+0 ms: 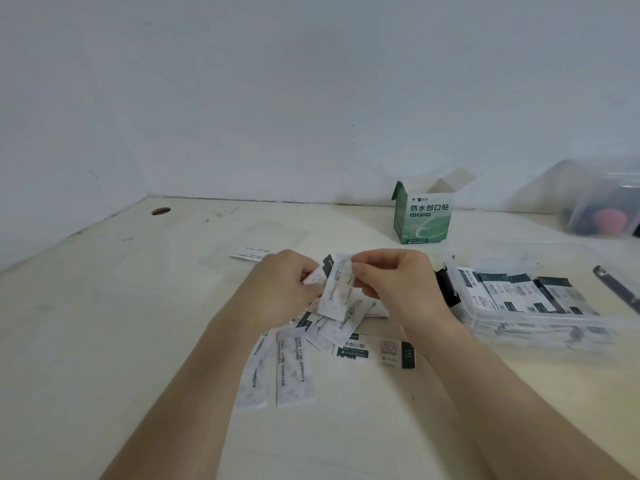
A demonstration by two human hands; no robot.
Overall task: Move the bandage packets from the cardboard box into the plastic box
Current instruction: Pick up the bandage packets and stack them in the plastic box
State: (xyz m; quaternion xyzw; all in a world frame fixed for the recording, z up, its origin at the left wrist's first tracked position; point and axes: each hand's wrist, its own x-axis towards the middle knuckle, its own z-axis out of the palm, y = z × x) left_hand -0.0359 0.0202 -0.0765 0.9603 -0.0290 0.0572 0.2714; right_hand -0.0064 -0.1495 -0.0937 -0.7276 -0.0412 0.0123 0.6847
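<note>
Left hand (284, 284): fingers curled, pinching the left edge of the held packets (337, 292), just above the counter (104, 323).
Right hand (394, 282): thumb and fingers pinching the same held packets from the right; the two hands are nearly touching.
Held packets: a few white bandage packets fanned together, tilted, one dark end showing at the top.
Loose packets (294, 365): scattered flat on the counter at 6 o'clock from the hands, some overlapping, some partly under the wrists.
Cardboard box (422, 216): green and white, upright with its top flaps open, at 1 o'clock from the hands, near the wall.
Plastic box (540, 317): clear and uncovered, at 3 o'clock, just beside the right hand.
Stowed packets (512, 294): lying in rows inside the plastic box.
Clear lid (256, 240): flat on the counter at 11 o'clock.
Second clear container (602, 202): at 2 o'clock, far right; contents blurred.
</note>
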